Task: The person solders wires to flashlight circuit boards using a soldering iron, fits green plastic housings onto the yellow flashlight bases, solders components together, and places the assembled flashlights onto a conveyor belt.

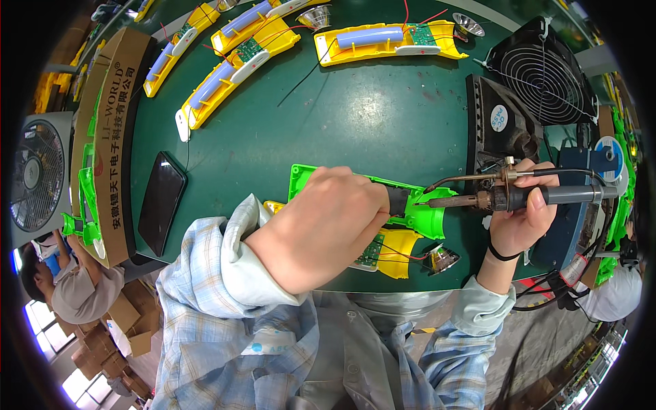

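Note:
My left hand (328, 229) lies over a green plastic housing half (428, 220), its fingers curled down and closed; what they grip is hidden beneath the hand. A dark square piece (398, 202) shows in the housing beside my fingertips. In my right hand (521, 222) is a soldering iron (570, 196) with a brass-coloured wire-feed tube (478, 177). Its tip points left, right at the green housing; whether it touches cannot be made out. Nearer me lies a yellow housing half (398, 254) with a green circuit board (371, 255), partly under my left arm. A shiny reflector cup (441, 259) is beside it.
Several yellow housings with blue cells (370, 37) lie along the table's far side. A black phone (162, 203) and cardboard box (121, 150) stand left. At right are a black fan (543, 75), a black stand (499, 119) and a blue box (570, 229). Another person (85, 290) sits left.

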Tool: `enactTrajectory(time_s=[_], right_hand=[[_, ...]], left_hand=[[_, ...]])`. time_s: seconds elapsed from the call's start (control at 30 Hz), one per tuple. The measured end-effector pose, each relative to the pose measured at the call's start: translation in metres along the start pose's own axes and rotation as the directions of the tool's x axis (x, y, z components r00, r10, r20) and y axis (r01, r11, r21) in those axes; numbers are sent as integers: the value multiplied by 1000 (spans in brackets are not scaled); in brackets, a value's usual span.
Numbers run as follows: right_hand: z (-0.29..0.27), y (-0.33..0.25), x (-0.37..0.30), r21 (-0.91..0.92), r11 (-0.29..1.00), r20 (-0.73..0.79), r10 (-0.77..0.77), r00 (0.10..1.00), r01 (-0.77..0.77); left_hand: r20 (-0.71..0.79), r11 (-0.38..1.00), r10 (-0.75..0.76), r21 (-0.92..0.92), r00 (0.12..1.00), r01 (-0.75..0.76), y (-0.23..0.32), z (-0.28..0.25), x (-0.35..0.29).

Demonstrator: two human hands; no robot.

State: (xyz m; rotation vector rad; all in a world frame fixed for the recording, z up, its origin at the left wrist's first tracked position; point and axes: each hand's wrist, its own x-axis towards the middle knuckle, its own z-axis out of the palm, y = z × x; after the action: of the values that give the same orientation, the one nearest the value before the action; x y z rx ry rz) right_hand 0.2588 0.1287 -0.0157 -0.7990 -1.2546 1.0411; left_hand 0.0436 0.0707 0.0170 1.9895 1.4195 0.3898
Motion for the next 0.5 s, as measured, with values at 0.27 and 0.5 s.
enactTrajectory(time_s=[0.27,0.5], right_hand=[[8,-2,2,18,999,69,37,997,-38],[0,1,1,39,999,23,-8,1000,7]], left_hand=[[0,999,-11,-42,1000,11,0,-2,3],[-140,993,112,39,984,-108,8,-14,-2]])
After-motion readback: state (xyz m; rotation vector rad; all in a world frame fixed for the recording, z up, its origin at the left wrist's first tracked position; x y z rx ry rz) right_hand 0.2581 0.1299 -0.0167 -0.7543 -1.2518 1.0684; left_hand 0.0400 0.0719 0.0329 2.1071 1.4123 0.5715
